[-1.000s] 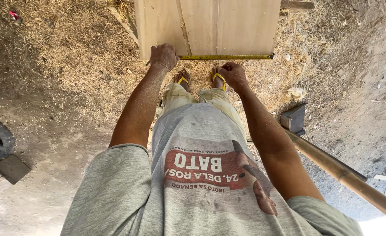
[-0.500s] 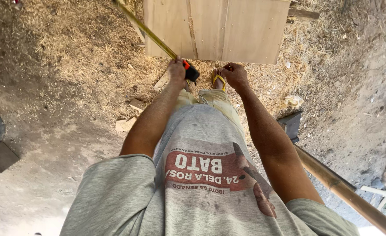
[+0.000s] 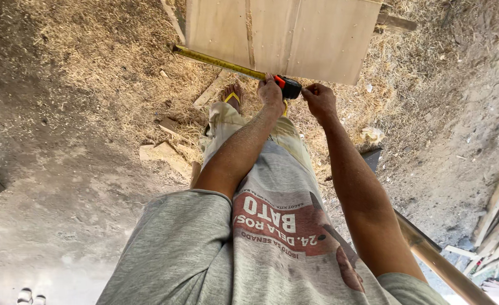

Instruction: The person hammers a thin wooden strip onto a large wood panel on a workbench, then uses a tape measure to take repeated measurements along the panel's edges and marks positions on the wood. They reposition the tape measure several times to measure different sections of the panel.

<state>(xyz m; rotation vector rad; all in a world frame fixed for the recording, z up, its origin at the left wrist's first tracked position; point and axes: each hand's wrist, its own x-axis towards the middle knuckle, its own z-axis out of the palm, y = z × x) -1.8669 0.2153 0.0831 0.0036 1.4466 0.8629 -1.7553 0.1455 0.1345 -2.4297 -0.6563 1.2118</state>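
While both hands meet at the near edge of the plywood panel (image 3: 294,34), these are the relations:

landmark: plywood panel, pale, flat on the sawdust-covered ground (image 3: 80,73), a seam running down it.
tape case: black and orange tape measure (image 3: 288,87), just at the panel's near edge, toward its middle.
tape blade: yellow blade (image 3: 215,61) runs from the case out past the panel's left corner, slanting away to the left; long axis lies roughly along the panel's near edge, tilted a bit.
left hand: left hand (image 3: 271,93) sits on the blade right beside the case, touching it, fingers curled down over the blade, pinning it near the panel edge.
right hand: right hand (image 3: 319,99) just right of the case, fingers narrow and bent toward it; cannot tell if they pinch the case or only touch it.
nearer hand: both are at the case; left covers the blade side, right the case's far side.
feet: yellow sandals (image 3: 232,97) under the hands, just short of the panel.
around the panel: wood offcuts (image 3: 162,153) well left of the panel's near edge; a long wooden handle (image 3: 436,262) well to the right and nearer the person.
look of the thing: small compact case, thin stiff blade, extended, not sagging.
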